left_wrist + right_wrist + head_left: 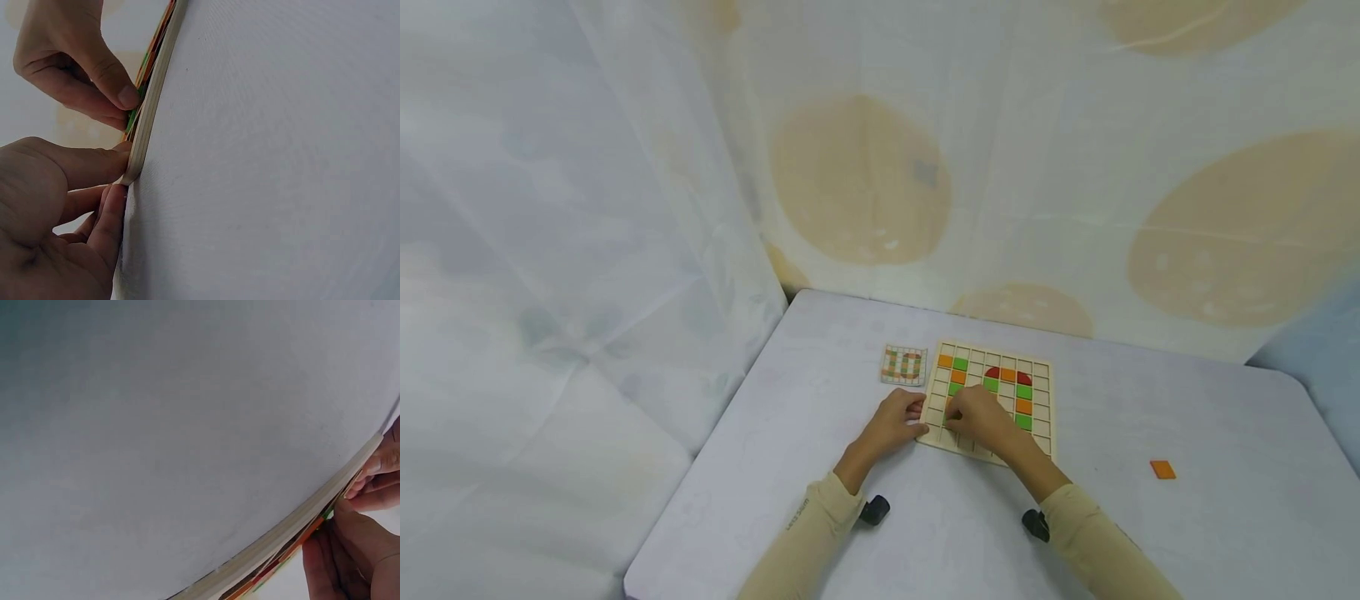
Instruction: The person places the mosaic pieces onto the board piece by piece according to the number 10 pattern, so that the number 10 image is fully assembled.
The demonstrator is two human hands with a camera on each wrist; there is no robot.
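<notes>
hands (936,421) on grid board (1037,375), lying flat

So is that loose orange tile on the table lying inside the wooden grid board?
No, the orange tile lies alone on the table, well to the right of the wooden grid board and apart from it.

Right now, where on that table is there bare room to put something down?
Bare table lies right of the grid board, except one loose orange tile. It is crowded at the board's left edge: left hand, right hand and a pattern card.
</notes>
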